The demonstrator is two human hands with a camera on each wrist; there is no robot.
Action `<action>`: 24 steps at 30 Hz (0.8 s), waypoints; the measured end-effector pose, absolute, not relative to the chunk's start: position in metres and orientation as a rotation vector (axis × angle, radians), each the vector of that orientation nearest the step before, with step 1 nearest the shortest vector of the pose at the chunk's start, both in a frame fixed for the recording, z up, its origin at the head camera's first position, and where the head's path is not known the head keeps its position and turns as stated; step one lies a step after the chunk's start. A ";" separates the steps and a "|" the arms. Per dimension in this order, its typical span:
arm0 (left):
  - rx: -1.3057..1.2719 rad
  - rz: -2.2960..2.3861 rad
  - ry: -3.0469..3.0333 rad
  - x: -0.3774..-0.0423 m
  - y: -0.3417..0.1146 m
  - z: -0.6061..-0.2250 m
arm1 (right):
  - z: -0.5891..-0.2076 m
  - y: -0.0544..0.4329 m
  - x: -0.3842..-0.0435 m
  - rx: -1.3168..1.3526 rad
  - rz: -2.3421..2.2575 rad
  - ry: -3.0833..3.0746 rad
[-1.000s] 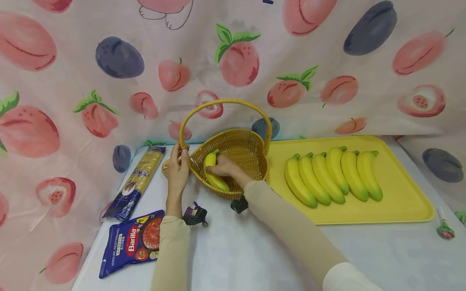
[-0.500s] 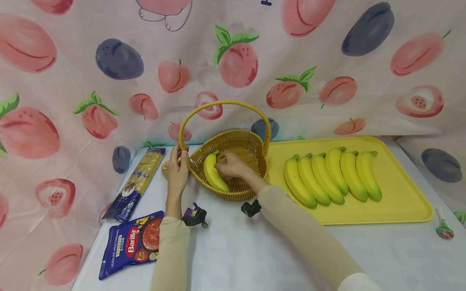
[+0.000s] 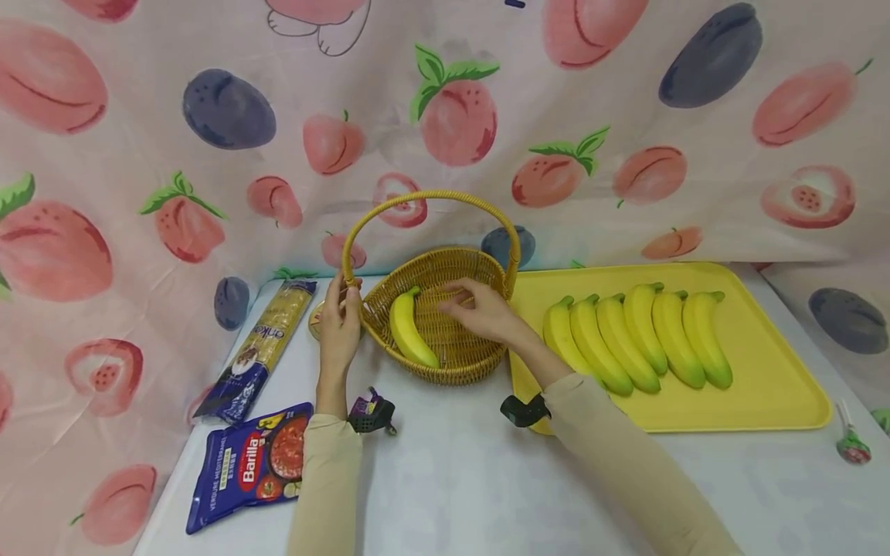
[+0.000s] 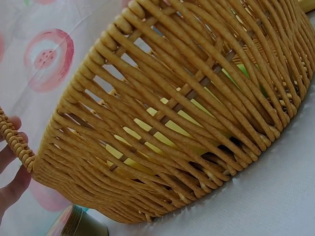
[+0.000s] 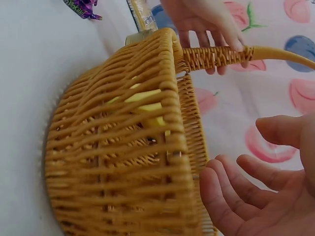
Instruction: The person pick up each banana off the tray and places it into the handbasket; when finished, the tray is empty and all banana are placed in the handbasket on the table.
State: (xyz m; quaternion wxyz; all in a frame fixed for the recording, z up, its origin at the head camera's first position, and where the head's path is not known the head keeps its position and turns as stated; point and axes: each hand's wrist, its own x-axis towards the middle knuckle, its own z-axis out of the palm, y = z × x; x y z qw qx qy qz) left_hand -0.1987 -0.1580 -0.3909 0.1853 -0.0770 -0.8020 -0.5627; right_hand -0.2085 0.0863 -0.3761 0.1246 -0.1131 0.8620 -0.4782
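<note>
Got a pale pink sheet [image 3: 389, 93] hanging along the far edge of the white table [image 3: 445, 479], wrapping round the far left corner and running down the left edge too. Covered in big printed peaches [image 3: 457, 123] and dark blue fruit [image 3: 229, 108], kinda creased low down. Lit pretty soft and even.

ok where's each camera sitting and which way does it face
Head: on the head, facing forward and down over the basket; both sleeves, left fingers at the handle, right fingers above the basket show.
Left wrist: on that wrist, facing the basket's outside close up; left fingers show at the left edge.
Right wrist: on that wrist, facing across the basket; right fingers show close, left fingers beyond.
Both wrist views share the basket, the banana showing yellow through its gaps.
</note>
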 end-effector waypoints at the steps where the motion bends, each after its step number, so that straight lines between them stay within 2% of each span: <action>1: -0.211 -1.585 -2.260 -0.199 -0.158 -0.390 | -0.376 0.089 -0.207 -0.337 -1.408 2.512; 24: -0.157 -1.588 -2.266 -0.198 -0.155 -0.389 | -0.384 0.179 -0.174 -0.308 -1.585 2.568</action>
